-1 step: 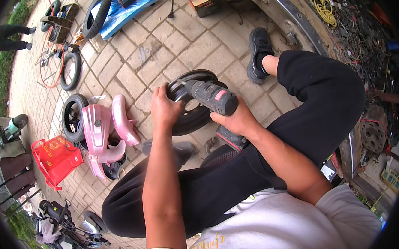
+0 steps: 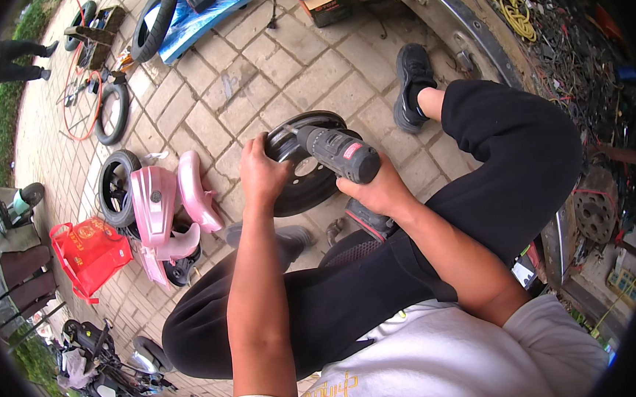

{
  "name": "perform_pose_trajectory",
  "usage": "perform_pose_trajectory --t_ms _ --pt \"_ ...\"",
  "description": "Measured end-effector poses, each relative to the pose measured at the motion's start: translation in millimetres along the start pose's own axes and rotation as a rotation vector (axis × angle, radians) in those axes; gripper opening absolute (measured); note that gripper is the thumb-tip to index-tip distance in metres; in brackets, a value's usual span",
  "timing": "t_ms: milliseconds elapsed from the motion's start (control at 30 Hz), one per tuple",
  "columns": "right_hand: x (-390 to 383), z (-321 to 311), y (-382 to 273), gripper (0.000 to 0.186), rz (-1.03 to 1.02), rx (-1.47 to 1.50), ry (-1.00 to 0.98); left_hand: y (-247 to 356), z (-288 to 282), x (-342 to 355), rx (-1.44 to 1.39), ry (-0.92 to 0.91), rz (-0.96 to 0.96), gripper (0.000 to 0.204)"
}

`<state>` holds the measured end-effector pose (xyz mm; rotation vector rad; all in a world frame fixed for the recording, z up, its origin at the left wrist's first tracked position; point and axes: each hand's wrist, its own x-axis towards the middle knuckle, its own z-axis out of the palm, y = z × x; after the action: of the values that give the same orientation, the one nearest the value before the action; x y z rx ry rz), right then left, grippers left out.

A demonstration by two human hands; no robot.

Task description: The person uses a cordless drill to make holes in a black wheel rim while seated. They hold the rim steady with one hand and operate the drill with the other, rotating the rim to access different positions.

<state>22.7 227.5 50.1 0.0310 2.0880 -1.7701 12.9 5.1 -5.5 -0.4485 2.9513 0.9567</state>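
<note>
Change: none detected; the picture taken at the same instant shows the same arrangement, so the work on the rim stands exactly where it was.
Left hand: the left hand is clenched over the near left edge of the black wheel rim, steadying it.
Right hand: the right hand is wrapped around the grip of a dark cordless drill; the trigger finger is hidden.
Drill: body tilted, nose pointing up-left onto the rim face near its upper edge; the tip appears to touch the metal, though the contact is too small to confirm.
Rim position: lying tilted on the paved floor, between the person's raised knee and the left forearm, just beside the grey shoe.
Label on drill: a small red patch with pale marks on the side of the housing.
Red bag: a red carrier bag with pale print stands at the left side of the floor, touching the pink scooter panels.
Cardboard box: an open brown box at the far edge of the floor, with something blue inside.
Blue sheet: a blue sheet at the far left, just beside a leaning tyre.
Other items: a loose tyre lies well apart to the left; a yellow cable coil lies at the far right.
</note>
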Motion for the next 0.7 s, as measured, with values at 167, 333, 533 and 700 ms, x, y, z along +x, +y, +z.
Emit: perform_pose_trajectory --t_ms 167,333,533,700 --pt "2 -12 9 0.022 0.04 -0.018 0.046 -7 2 0 -0.004 0.007 0.003 0.064" --pt "4 -12 13 0.019 0.106 -0.002 0.06 -8 3 0 -0.007 0.019 0.015 0.062" --pt "2 -11 11 0.031 0.131 -0.005 0.015 -9 0 -2 -0.013 0.018 0.016 0.06" --pt "9 -17 15 0.023 0.277 0.022 -0.008 -12 -1 -4 -0.051 0.032 -0.009 0.06"
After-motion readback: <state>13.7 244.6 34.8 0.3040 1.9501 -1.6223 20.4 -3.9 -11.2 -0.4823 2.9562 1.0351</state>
